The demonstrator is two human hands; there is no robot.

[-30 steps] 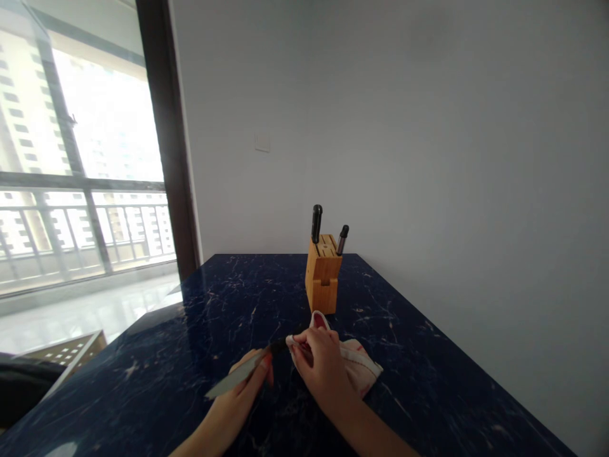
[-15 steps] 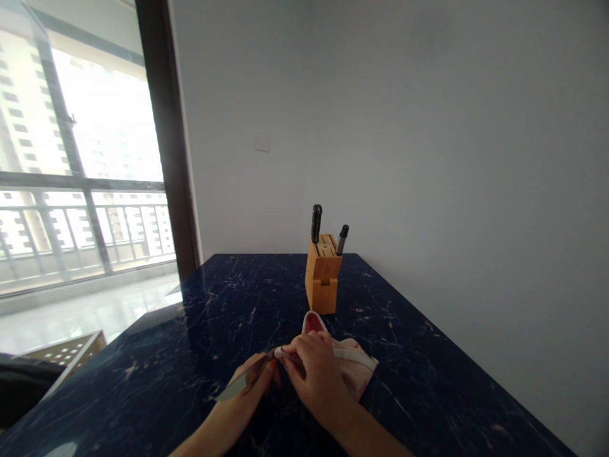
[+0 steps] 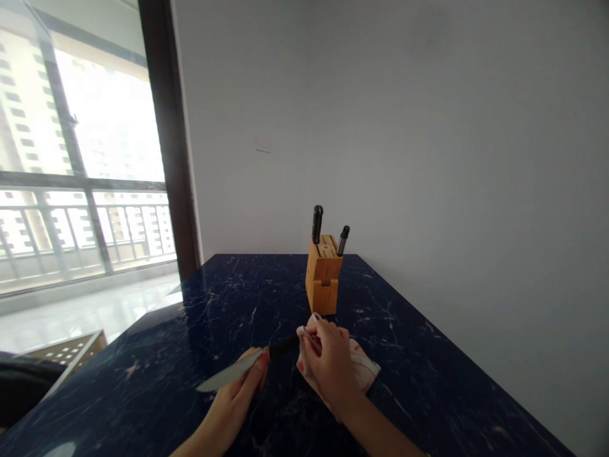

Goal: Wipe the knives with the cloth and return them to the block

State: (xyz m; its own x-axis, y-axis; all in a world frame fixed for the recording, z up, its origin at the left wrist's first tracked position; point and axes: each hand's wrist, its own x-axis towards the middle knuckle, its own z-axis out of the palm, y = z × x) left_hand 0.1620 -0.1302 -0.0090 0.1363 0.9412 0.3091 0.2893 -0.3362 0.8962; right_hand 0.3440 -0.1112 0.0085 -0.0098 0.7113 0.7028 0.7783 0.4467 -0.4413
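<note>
A kitchen knife (image 3: 231, 373) with a pale blade and black handle lies across my left hand (image 3: 242, 381), its tip pointing left. My left fingers pinch it where the blade meets the handle. My right hand (image 3: 329, 362) is closed on a white cloth with red marks (image 3: 366, 368), which is wrapped at the far end of the knife handle. The cloth's loose part spreads to the right, behind my right wrist. Just beyond my hands stands a wooden knife block (image 3: 323, 279).
In the block sit a black-handled knife (image 3: 317, 223) and a sharpening steel or similar rod with a dark-tipped handle (image 3: 343, 240). The dark blue marbled table (image 3: 257, 292) reaches back to a grey wall. A perforated beige chair or crate (image 3: 71, 352) stands beyond the left edge.
My right hand and the cloth have slid right along the handle toward its end, baring more black handle. My left hand and the blade have shifted slightly left.
</note>
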